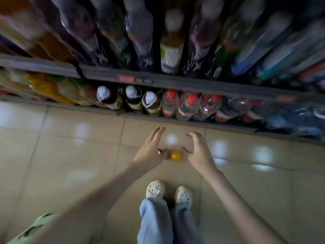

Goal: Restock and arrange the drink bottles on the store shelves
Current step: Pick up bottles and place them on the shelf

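Bottle cap [175, 155] orange. Floor tiles [79, 155] beige. Lower shelf: white caps [103, 93], red caps [191, 99]. Trousers [154, 221] pale blue, clogs [155, 189] cream. Blurred upper bottles [140, 32] seemingly dark.

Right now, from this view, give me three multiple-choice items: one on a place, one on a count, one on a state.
1. The orange-capped bottle is: A on a shelf; B between left hand and right hand; C in a bag.
2. Count the white-capped bottles on the bottom shelf: A one; B three; C six.
3. The left hand's fingers are: A stretched out; B fisted; C round a bottleneck.
Key: B, a thumb lies at each side of it; B, three white caps stand side by side; A, they point straight towards the shelf.
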`<state>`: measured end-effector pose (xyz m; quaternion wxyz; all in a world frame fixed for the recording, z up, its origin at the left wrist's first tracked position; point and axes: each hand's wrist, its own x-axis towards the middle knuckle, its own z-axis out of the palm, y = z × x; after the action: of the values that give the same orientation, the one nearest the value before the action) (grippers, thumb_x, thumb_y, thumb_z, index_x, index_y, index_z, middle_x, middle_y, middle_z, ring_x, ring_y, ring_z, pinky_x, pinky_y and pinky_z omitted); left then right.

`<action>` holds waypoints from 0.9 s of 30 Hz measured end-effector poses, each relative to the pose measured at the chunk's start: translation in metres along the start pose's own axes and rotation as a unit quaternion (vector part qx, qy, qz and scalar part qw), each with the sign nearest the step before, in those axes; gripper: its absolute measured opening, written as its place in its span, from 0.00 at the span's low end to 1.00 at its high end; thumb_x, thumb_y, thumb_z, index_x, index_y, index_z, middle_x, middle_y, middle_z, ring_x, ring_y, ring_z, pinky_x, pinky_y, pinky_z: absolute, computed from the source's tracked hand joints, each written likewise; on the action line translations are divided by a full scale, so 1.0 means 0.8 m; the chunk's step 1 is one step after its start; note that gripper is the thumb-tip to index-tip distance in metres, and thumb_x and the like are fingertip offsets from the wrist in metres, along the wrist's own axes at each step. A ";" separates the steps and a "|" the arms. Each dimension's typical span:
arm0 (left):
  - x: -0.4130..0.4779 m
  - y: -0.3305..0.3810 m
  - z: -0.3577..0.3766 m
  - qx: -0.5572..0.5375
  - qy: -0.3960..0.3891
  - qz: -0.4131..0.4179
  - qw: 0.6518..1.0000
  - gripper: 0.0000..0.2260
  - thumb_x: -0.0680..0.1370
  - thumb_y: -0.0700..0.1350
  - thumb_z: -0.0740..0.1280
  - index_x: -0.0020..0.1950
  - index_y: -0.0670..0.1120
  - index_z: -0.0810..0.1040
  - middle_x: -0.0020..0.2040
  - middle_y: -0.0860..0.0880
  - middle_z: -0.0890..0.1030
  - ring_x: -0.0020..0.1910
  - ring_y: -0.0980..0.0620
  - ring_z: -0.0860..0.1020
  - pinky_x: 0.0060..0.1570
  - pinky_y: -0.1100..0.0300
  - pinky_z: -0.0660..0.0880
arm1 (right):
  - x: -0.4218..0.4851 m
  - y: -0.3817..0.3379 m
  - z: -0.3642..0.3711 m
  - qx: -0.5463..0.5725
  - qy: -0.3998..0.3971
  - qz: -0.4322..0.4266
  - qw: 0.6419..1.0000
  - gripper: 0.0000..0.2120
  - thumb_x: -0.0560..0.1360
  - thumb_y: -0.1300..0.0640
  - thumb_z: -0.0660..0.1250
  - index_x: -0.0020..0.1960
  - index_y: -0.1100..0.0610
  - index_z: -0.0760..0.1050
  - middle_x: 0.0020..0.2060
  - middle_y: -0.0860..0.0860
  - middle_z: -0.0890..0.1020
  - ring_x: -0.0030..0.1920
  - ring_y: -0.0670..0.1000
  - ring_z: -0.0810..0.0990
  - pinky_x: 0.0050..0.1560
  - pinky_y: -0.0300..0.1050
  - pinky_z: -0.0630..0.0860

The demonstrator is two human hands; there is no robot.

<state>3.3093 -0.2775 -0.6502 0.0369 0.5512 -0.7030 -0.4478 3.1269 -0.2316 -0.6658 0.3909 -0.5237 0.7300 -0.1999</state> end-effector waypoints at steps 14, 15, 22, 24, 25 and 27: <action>-0.119 0.559 -0.388 0.146 0.231 0.420 0.865 0.20 0.80 0.48 0.62 0.72 0.47 0.66 0.68 0.49 0.70 0.61 0.50 0.75 0.57 0.66 0.68 | -0.110 -0.412 -0.539 0.011 0.397 -0.261 0.880 0.26 0.76 0.56 0.68 0.71 0.55 0.64 0.61 0.43 0.68 0.59 0.36 0.67 0.57 0.24 0.64; -0.123 0.589 -0.401 0.143 0.269 0.441 0.844 0.20 0.80 0.47 0.62 0.71 0.46 0.67 0.67 0.49 0.72 0.62 0.51 0.74 0.58 0.68 0.66 | -0.117 -0.425 -0.567 0.002 0.427 -0.281 0.860 0.25 0.76 0.57 0.68 0.71 0.56 0.64 0.60 0.43 0.68 0.59 0.37 0.67 0.57 0.23 0.63; -0.110 0.730 -0.441 0.114 0.505 0.488 0.703 0.18 0.78 0.46 0.63 0.67 0.43 0.71 0.64 0.41 0.72 0.65 0.46 0.70 0.65 0.57 0.67 | -0.122 -0.471 -0.693 -0.130 0.556 -0.352 0.742 0.27 0.75 0.60 0.69 0.71 0.58 0.64 0.60 0.56 0.71 0.60 0.54 0.68 0.58 0.49 0.70; -0.095 0.751 -0.444 0.140 0.534 0.458 0.696 0.21 0.77 0.44 0.65 0.69 0.44 0.70 0.65 0.39 0.72 0.65 0.41 0.69 0.64 0.46 0.69 | -0.114 -0.477 -0.715 -0.160 0.586 -0.353 0.712 0.30 0.73 0.58 0.70 0.71 0.58 0.63 0.62 0.58 0.69 0.61 0.57 0.65 0.59 0.54 0.68; -0.088 0.761 -0.445 0.163 0.551 0.438 0.691 0.23 0.76 0.45 0.65 0.71 0.45 0.70 0.65 0.39 0.73 0.65 0.40 0.68 0.63 0.42 0.68 | -0.109 -0.481 -0.726 -0.171 0.595 -0.346 0.705 0.32 0.73 0.57 0.71 0.72 0.57 0.62 0.63 0.59 0.69 0.61 0.58 0.65 0.58 0.57 0.68; -0.080 0.778 -0.447 0.204 0.573 0.394 0.689 0.27 0.74 0.51 0.61 0.73 0.47 0.67 0.66 0.40 0.72 0.67 0.40 0.64 0.66 0.40 0.61 | -0.101 -0.490 -0.745 -0.189 0.596 -0.330 0.707 0.35 0.73 0.54 0.71 0.75 0.54 0.58 0.66 0.60 0.70 0.64 0.59 0.65 0.59 0.61 0.68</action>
<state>3.0677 -0.4423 0.0085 0.4926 0.3674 -0.7715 0.1651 2.9125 -0.3732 0.0044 -0.3233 -0.5661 0.6142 -0.4447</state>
